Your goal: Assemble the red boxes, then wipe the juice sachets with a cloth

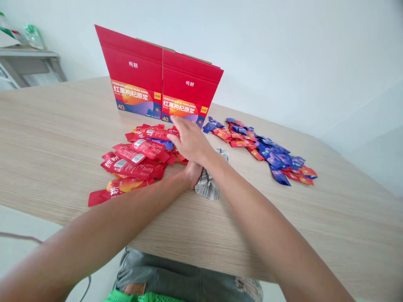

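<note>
Forearms crossed low over the wooden desk [63,138], the right one lying above the left. Beneath them, at the near edge, grey trousers and a strip of green mesh showed.

The left hand [192,173] sat mostly hidden under the right wrist, resting on a crumpled checked cloth [208,186]; whether its fingers were closed on the cloth or merely pressing it could not be made out. The right hand [189,140] reached further out, palm down with fingers loosely spread, its fingertips on the right edge of a heap of red sachets [135,161]; it pinched nothing that could be seen.

Those sachets were flat, glossy red pouches with white lettering and barcode patches, overlapping in a loose pile left of centre, one or two with orange art lying nearest the desk edge. A blue pouch peeked out from the pile beside the right hand, partly covered.

Well apart to the right lay a second scatter of blue and red sachets [267,153], stretched diagonally.

Behind both piles stood two red cartons [163,84] side by side, upright and touching, printed with white characters. Far left, a grey shelf [28,63] was cut off by the frame.
</note>
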Action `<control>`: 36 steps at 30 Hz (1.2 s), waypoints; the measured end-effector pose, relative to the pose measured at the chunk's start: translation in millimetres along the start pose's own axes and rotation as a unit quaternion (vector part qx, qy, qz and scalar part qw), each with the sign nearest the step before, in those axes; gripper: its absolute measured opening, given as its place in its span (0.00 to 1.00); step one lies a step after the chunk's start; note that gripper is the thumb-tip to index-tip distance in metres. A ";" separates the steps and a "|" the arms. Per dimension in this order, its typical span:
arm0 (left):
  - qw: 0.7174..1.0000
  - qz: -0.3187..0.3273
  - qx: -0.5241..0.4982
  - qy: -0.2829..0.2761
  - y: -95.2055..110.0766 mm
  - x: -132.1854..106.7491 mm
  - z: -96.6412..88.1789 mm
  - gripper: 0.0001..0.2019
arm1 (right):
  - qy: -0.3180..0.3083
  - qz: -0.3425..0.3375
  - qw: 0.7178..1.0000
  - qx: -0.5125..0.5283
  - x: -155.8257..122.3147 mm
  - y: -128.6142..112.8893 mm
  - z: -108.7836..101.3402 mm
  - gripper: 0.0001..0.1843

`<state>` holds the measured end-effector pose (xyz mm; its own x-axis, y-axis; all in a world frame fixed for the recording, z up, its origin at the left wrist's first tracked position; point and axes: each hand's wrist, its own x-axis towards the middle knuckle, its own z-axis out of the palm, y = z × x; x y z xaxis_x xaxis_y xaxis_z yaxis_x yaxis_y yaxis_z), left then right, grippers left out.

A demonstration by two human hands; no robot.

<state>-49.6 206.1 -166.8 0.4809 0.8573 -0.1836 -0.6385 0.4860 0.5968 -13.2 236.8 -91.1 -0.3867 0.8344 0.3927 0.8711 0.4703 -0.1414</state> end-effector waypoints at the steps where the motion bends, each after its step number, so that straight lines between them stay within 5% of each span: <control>1: 1.000 -0.022 -0.001 -0.004 0.8 -2.6 4.0 0.21 | 0.040 0.016 0.999 0.003 -13.6 12.9 -11.2 0.31; 5: 0.991 -0.130 0.006 0.009 6.1 -9.2 18.0 0.33 | 0.116 0.180 0.975 -0.068 -87.0 82.9 -52.1 0.32; 9: 0.990 -0.135 -0.025 0.027 10.5 -12.0 24.8 0.33 | -0.016 0.460 0.874 -0.154 -159.0 140.0 -66.3 0.42; 12: 0.989 -0.141 -0.045 0.013 12.2 -13.4 27.3 0.32 | -0.098 0.562 0.810 -0.135 -188.9 156.4 -60.9 0.47; 16: 0.989 -0.142 -0.036 0.017 13.7 -15.9 28.6 0.32 | -0.165 0.553 0.810 -0.105 -198.3 162.7 -55.2 0.42; 18: 0.989 -0.140 -0.032 0.017 14.4 -17.5 28.7 0.31 | -0.162 0.551 0.811 -0.112 -198.9 166.6 -58.0 0.41; 23: 0.990 -0.140 -0.026 0.004 15.0 -18.5 27.9 0.31 | -0.135 0.621 0.757 -0.153 -207.3 177.5 -72.7 0.40; 27: 0.990 -0.137 -0.023 0.000 14.6 -17.2 26.8 0.32 | -0.147 0.604 0.765 -0.168 -212.7 176.1 -76.3 0.30; 36: 0.991 -0.136 -0.012 0.015 15.1 -17.1 25.3 0.31 | -0.151 0.599 0.772 -0.148 -201.2 159.6 -79.6 0.41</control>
<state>-52.2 194.5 -134.8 0.6193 0.6985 -0.3585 -0.5019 0.7034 0.5033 227.8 121.1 -120.4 0.7371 0.6693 -0.0940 0.6717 -0.7408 -0.0071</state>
